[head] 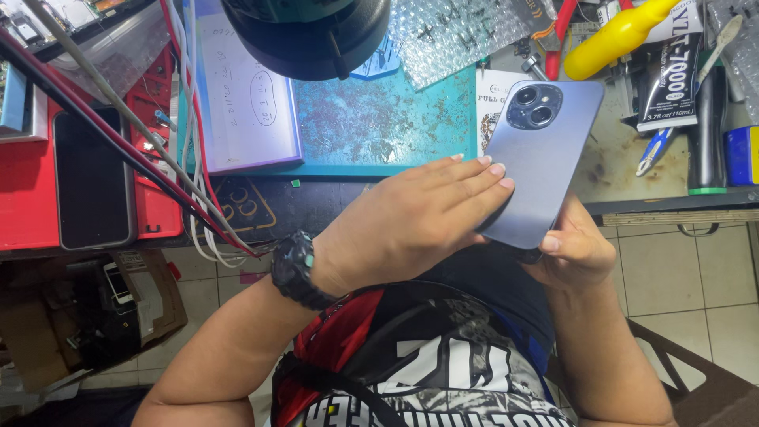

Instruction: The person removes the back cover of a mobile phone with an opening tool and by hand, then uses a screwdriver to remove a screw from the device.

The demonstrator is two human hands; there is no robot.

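A blue-grey smartphone [538,150] is held back side up, its two camera lenses toward the bench. My right hand [573,249] grips its lower end from below, thumb against the edge. My left hand [411,217], with a black watch on the wrist, lies flat across the phone's back, fingertips pressed on the lower half of the cover. The phone's lower left part is hidden under those fingers.
A teal work mat [379,126] covers the bench ahead, with a black lamp head [308,32] above it. Another dark phone [91,178] lies on a red tray [24,198] at left among cables. A yellow bottle [617,35], a glue tube and pliers crowd the right.
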